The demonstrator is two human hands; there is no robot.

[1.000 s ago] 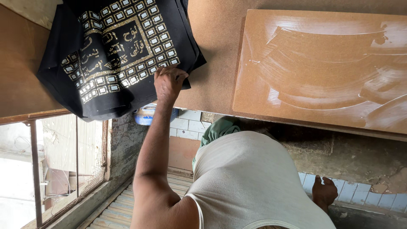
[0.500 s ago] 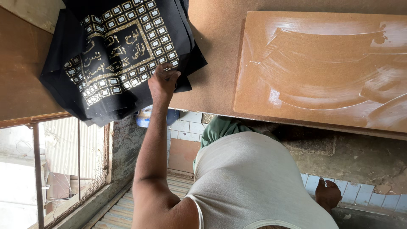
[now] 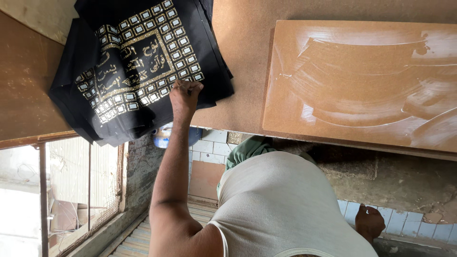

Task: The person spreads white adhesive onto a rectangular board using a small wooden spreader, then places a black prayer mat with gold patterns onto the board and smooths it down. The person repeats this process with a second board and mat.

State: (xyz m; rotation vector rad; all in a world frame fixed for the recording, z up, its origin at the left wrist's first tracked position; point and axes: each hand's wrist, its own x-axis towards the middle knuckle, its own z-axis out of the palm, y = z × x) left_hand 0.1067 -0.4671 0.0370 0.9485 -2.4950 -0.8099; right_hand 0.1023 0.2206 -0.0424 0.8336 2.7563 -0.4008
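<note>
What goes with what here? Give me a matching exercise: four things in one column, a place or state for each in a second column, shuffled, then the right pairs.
Things:
1. black cloth
2. tan board
3. left hand
4. right hand

Places or states:
A. down low, near the tiled floor
B. gold-patterned, hanging over the edge of the table
C. smeared with pale streaks
D. resting on the near edge of the black cloth

Pairs: 1-B, 2-C, 3-D, 4-A
</note>
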